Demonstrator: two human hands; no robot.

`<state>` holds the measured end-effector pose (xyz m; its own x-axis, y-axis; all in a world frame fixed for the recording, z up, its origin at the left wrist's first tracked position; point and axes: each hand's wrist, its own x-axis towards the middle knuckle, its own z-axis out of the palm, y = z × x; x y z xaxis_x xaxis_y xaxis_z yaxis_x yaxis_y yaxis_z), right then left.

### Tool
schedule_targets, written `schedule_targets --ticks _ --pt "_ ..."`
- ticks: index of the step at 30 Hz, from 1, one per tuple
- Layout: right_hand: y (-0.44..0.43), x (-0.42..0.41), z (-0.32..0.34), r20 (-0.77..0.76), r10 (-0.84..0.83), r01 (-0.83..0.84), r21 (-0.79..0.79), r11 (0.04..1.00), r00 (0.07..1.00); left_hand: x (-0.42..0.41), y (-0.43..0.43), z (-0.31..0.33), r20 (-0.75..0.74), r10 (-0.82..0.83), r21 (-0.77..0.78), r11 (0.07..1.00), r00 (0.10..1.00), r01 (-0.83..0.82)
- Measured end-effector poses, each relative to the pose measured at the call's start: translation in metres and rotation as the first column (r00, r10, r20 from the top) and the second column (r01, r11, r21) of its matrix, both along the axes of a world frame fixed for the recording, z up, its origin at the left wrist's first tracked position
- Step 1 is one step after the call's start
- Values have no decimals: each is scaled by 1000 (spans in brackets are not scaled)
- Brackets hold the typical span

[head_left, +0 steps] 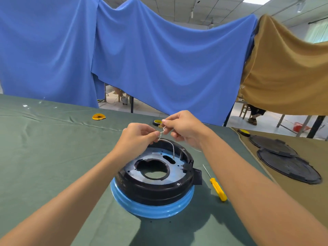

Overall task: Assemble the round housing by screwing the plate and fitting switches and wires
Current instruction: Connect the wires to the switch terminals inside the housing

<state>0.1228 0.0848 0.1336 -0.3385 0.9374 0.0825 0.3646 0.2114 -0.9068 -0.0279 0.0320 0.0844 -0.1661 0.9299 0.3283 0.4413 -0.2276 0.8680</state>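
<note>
1. At the far left of the bench (44, 157), a yellow disc (98, 116) lies well apart from the work and is touched by nothing.
2. The left hand (136, 137) is held above the far rim of the housing (154, 187). Its fingers are curled, and the wire (172, 146) is pinched between thumb and forefinger.
3. The wire rises from a slot in the plate (132, 170), arcs up to the left hand's pinch, and is looped on to the right hand (184, 128).
4. The housing is set mid-bench on a blue ring (150, 208), open side up, with the plate seated inside. The wire-fitting step is judged to be in hand. Whether every plate screw is in cannot be told.
5. The right hand is held just right of the left, a little higher. The wire's upper end is gripped between its thumb and forefinger, and the other fingers are curled beneath. What is fixed to that end is too small to tell.
6. For the next move, the free end probably has to be led down to its place inside the housing. A steady two-handed pinch is called for, with slack kept so that the wire is not drawn out of the slot.
7. Right of the housing, a screwdriver (218, 189) lies untouched on the bench. Farther right, two black covers (287, 166) are laid on a tan cloth.
</note>
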Motion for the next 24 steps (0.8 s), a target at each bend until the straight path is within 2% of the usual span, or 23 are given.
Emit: schedule_targets --ticks 5,8,10,13,18,24 --pt "2 -16 -7 -49 5 -20 -296 955 999 -38 -1 -8 -94 217 -8 976 972 -219" --pt "3 -32 -11 -139 15 -77 -455 887 990 -47 8 -21 -136 276 -138 946 952 -294" --pt "4 -42 -19 -61 23 -48 -453 890 998 -49 15 -29 -46 236 -227 944 971 -240" --pt "7 -51 -39 58 14 12 -421 907 998 -51 22 -37 64 214 -261 946 975 -191" --pt "14 -61 -61 51 45 -11 -540 841 998 -55 29 -49 175 212 -271 949 962 -160" --pt "22 -74 -72 21 5 8 -600 800 1000 -54 30 -57 237 195 -194 969 952 -151"
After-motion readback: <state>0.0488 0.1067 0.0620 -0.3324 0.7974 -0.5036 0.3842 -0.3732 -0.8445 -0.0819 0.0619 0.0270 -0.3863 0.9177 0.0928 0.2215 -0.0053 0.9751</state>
